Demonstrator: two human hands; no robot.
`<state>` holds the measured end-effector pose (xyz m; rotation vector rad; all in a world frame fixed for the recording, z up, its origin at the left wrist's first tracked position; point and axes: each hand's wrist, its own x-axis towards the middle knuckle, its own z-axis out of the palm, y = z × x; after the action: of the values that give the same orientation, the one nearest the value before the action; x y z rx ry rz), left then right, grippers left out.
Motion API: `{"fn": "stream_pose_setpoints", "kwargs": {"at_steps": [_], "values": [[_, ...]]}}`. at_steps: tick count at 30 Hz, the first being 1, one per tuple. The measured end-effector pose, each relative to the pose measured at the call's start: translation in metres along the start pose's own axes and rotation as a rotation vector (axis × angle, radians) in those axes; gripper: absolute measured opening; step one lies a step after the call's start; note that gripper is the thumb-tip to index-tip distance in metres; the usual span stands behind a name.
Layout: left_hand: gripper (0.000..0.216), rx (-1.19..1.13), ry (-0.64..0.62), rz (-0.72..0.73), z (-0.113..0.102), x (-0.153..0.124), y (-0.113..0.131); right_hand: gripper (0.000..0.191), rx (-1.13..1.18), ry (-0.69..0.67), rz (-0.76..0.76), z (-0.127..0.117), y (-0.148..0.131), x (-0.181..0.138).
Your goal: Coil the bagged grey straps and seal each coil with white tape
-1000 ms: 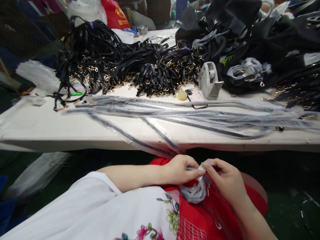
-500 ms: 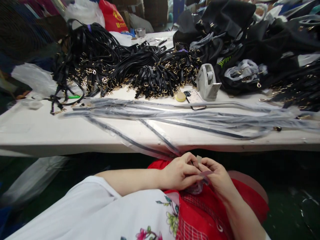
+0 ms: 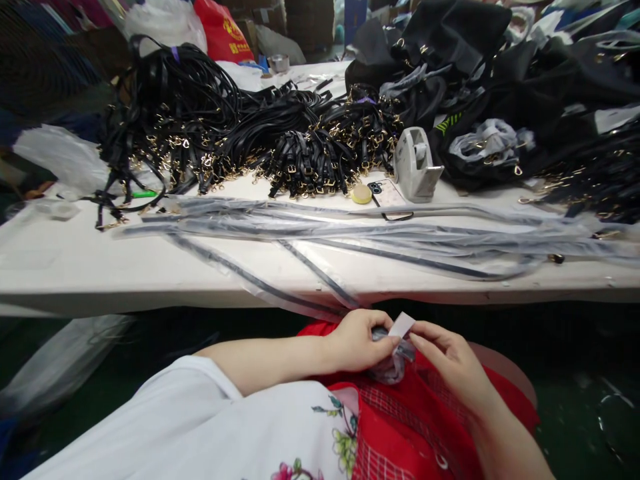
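Below the table's front edge, over my lap, my left hand (image 3: 357, 340) is closed round a bunched grey plastic-wrapped strap (image 3: 395, 363). A small white piece of tape or label (image 3: 401, 325) sticks up between my two hands, at my left fingertips. My right hand (image 3: 450, 360) is beside it, fingers curled and touching the wrapped bundle. Long black straps in clear plastic sleeves (image 3: 350, 230) lie across the white table (image 3: 75, 267), and some trail over the edge down to my hands.
A big heap of black straps with gold buckles (image 3: 240, 133) fills the table's far side. A grey tape dispenser (image 3: 415, 167), a yellow tape roll (image 3: 361, 193) and a phone (image 3: 387, 193) sit mid-table. Black bags (image 3: 525, 80) pile up at the right. A red bag (image 3: 223, 30) stands behind.
My hands, pressed together half a second ago, have parted slightly. The white tape piece now stands up between them. The view has barely shifted.
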<state>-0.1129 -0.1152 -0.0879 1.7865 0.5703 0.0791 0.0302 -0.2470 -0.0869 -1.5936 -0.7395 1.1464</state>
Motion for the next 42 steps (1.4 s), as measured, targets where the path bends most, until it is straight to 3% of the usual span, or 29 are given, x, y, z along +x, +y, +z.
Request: {"fn": "stream_pose_setpoints", "kwargs": {"at_steps": [5,10,13,16,19,21,26,29,34,39,42], "values": [[0.026,0.091,0.005,0.001,0.004,0.002,0.003,0.030,-0.036,-0.023,0.125,-0.003,-0.009,0.001],[0.036,0.120,-0.061,-0.010,0.007,-0.001,0.005,0.029,0.004,-0.189,0.207,-0.010,-0.004,0.009],[0.037,0.110,-0.094,-0.009,0.006,0.001,0.004,0.029,0.024,-0.216,0.242,-0.011,-0.002,0.013],[0.037,0.019,-0.168,-0.085,0.002,0.010,-0.002,0.020,-0.182,-0.132,0.144,-0.006,0.001,0.012],[0.032,-0.201,-0.426,-0.302,-0.004,0.023,-0.012,0.018,-0.536,0.015,-0.053,0.001,0.003,0.010],[0.029,-0.398,-0.547,-0.411,-0.008,0.030,-0.016,0.019,-0.676,0.027,-0.171,0.004,0.004,0.008],[0.021,-0.715,-0.426,-0.484,-0.017,0.043,-0.014,0.035,-0.810,0.016,-0.444,0.010,0.006,-0.003],[0.029,-0.777,-0.393,-0.493,-0.022,0.048,-0.004,0.047,-0.856,0.116,-0.511,0.014,0.006,-0.011],[0.036,-0.870,-0.402,-0.380,-0.028,0.052,0.013,0.058,-0.838,0.231,-0.580,0.017,-0.001,-0.012],[0.036,-0.914,-0.370,-0.330,-0.041,0.067,0.023,0.045,-0.740,0.259,-0.566,-0.005,-0.016,0.005],[0.036,-0.919,-0.290,-0.290,-0.057,0.082,0.027,0.035,-0.706,0.357,-0.560,-0.030,-0.022,0.019]]}}
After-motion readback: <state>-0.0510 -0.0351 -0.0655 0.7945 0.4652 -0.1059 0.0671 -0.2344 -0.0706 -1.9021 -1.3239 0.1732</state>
